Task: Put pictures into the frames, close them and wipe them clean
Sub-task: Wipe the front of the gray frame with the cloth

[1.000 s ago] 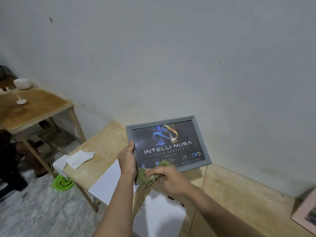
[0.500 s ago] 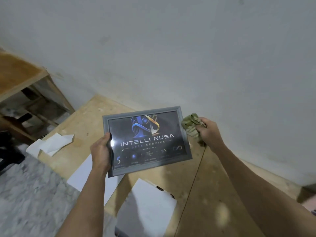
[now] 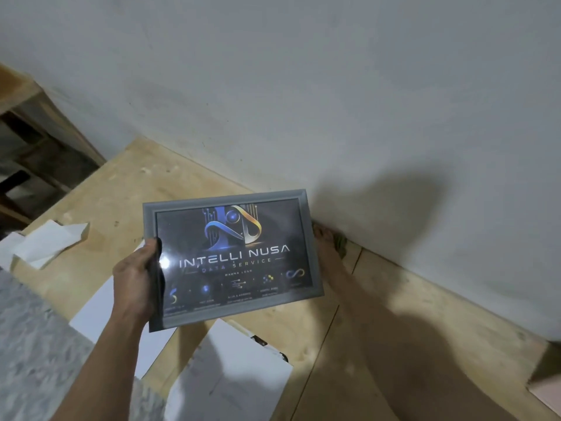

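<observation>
Frame (image 3: 230, 259) – grey, with the dark "INTELLI NUSA" picture (image 3: 233, 256) inside – is held above the wooden table (image 3: 379, 314). Left hand (image 3: 136, 278) grips its nine-o'clock edge, thumb on the glass. Right hand (image 3: 326, 247), at three o'clock, is mostly hidden behind the frame – grip unclear – beside a greenish cloth (image 3: 341, 243).

A single head-worn camera looked forward and steeply down from close above a wooden tabletop (image 3: 379, 344), facing the wall (image 3: 303, 86) along its far edge, with the left-hand floor (image 3: 33, 344) visible below.
</observation>
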